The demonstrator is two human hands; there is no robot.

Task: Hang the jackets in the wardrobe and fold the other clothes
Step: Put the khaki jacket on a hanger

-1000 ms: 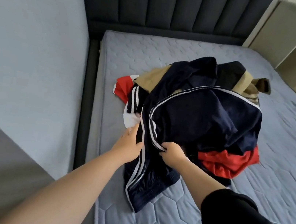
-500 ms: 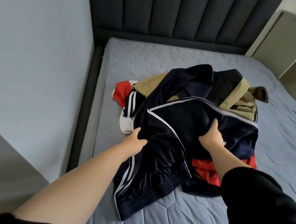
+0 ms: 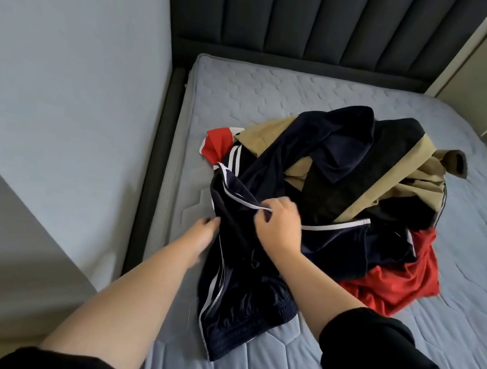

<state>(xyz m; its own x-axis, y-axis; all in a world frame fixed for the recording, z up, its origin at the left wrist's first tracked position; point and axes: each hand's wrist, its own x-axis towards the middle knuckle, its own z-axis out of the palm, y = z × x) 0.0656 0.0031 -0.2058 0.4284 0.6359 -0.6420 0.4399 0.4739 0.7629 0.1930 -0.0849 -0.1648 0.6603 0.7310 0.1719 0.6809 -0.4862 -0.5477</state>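
Clothes pile [image 3: 343, 205] sits mid-mattress [image 3: 454, 310] on the bed, near the dark headboard [image 3: 308, 20]. Navy garment with white stripes [image 3: 238, 297] lies at the pile's near-left edge, trailing toward the camera. Right hand [image 3: 280, 224] pinches its white-piped edge, fingers closed on fabric. Left hand [image 3: 201, 236] touches the garment's left side; can't tell if it grips. Red piece [image 3: 395, 283] pokes out right, tan jacket [image 3: 402, 173] behind.

Navy track garment [image 3: 250, 296] under my hands: white side stripes, white piping. Pile behind it: tan jacket [image 3: 401, 176] with black panel, red cloth [image 3: 394, 286]. Mattress [image 3: 281, 95] grey-blue, hexagon quilting. Headboard [image 3: 308, 14] dark charcoal, vertical channels. My sleeves black.
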